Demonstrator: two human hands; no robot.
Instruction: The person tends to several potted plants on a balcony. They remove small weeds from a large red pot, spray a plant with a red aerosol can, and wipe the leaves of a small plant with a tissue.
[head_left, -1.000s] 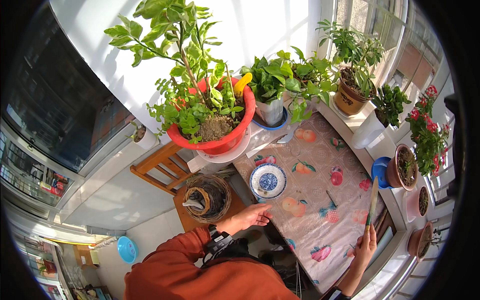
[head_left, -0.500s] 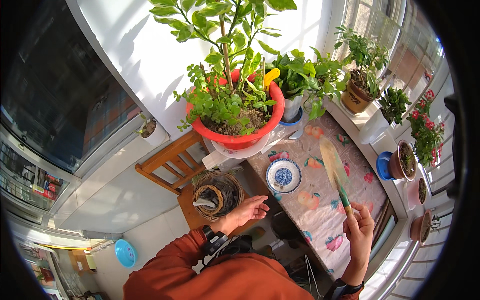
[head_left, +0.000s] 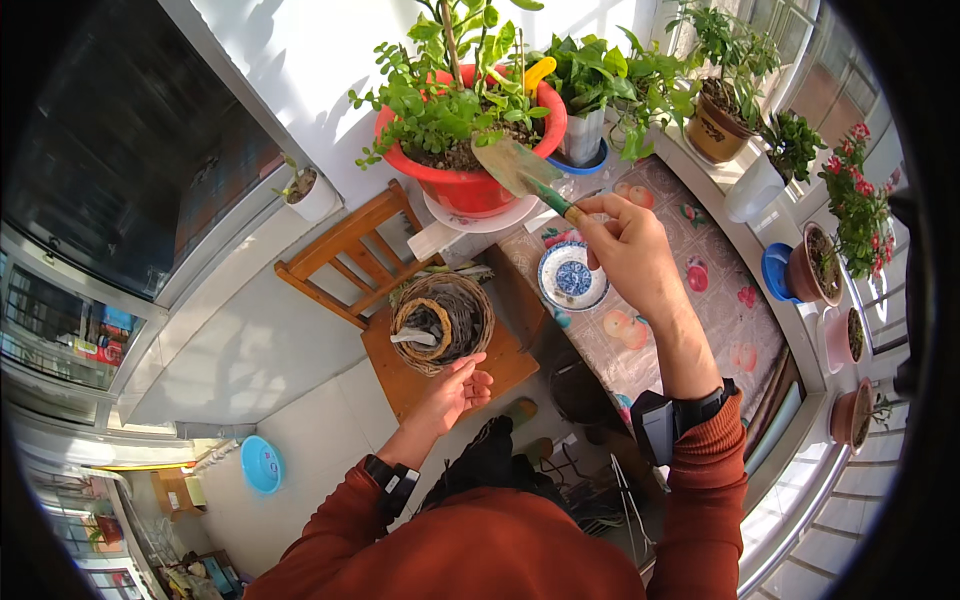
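My right hand (head_left: 630, 245) grips the handle of a garden trowel (head_left: 518, 168) with a green neck and a worn, pale blade. The blade reaches over the near rim of a large red pot (head_left: 460, 190), whose soil carries leafy green plants (head_left: 430, 110). Whether the tip touches the soil, I cannot tell. My left hand (head_left: 450, 395) is empty, fingers loosely spread, just below a wicker basket (head_left: 475, 310) on a wooden chair. Beneath my right wrist's side of the table lies a blue-and-white plate (head_left: 572, 278) with a little dirt on it.
A fruit-patterned cloth covers the table (head_left: 690, 330). A yellow tool handle (head_left: 540, 72) stands in the red pot's soil. Several potted plants line the windowsill at right, among them a brown pot (head_left: 715, 125). The wooden chair (head_left: 385, 370) stands left; a blue basin (head_left: 262, 464) sits on the floor.
My right hand has swung the trowel up and left, from over the table to the red pot. My left hand has drawn back toward me and left, below the basket.
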